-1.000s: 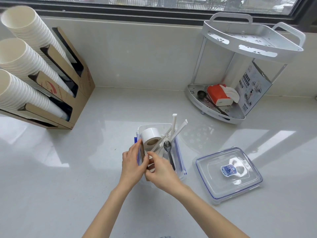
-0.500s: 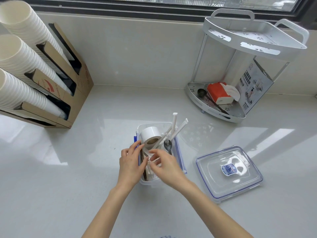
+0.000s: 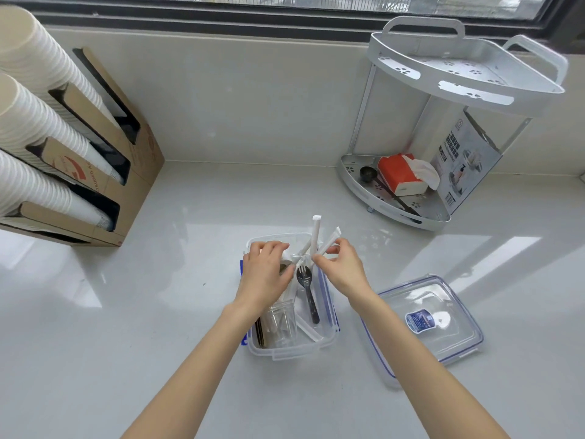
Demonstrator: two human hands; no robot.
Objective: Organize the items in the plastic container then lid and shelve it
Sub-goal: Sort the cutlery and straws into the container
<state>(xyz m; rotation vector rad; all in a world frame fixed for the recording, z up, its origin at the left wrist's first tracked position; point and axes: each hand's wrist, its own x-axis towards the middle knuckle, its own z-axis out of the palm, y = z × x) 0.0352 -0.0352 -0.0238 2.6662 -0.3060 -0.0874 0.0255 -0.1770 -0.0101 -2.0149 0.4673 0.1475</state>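
Note:
A clear plastic container (image 3: 292, 351) with blue clips stands on the white counter in front of me. Inside lie a black fork (image 3: 307, 288), a small clear jar (image 3: 280, 324), brown flat pieces along its left wall and several white wrapped straws (image 3: 316, 236) sticking up at the far end. My left hand (image 3: 267, 274) covers the white tape roll at the container's far left and curls round it. My right hand (image 3: 342, 267) pinches the wrapped straws. The clear lid (image 3: 424, 324) with a blue label lies flat to the right.
A two-tier white corner shelf (image 3: 468, 77) stands at the back right; its lower tier holds an orange tissue pack (image 3: 400, 172), a black scoop and a printed card. A cardboard holder (image 3: 110, 172) with stacks of white paper cups fills the left.
Both hands moved from the container's near end to its far end. The left hand now covers the tape roll and the right hand has taken hold of the straws.

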